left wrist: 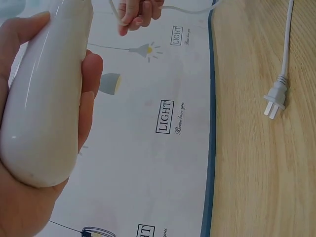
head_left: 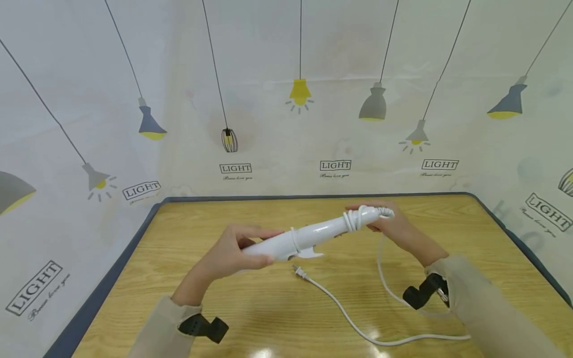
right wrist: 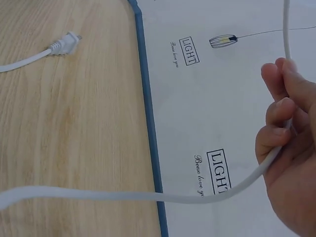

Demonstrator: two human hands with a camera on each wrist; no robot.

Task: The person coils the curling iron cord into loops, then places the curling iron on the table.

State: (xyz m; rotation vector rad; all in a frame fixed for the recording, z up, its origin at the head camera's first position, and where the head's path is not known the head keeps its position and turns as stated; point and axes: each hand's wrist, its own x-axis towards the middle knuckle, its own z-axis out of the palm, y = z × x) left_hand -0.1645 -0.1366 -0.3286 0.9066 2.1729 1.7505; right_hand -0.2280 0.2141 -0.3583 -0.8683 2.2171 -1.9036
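Observation:
A long white wand-shaped corded appliance (head_left: 320,233) is held up above the table, tilted with its right end higher. My left hand (head_left: 230,251) grips its wide, smooth left end, thumb on one side and fingers on the other. A small white flap (head_left: 310,253) juts from its underside. White cord (head_left: 353,220) is looped around the body, mostly near the right end. Behind that end is my right hand (head_left: 385,223), partly hidden in the head view. In the right wrist view its curled fingers pinch the white cord (right wrist: 222,196), which runs through the palm.
The two-pin plug (head_left: 300,271) lies on the wooden table (head_left: 201,308), its cord (head_left: 340,308) curving toward the right forearm. A lamp-printed cloth (head_left: 268,114) stands along the back and sides, with a dark blue border (head_left: 268,197) at the table edge.

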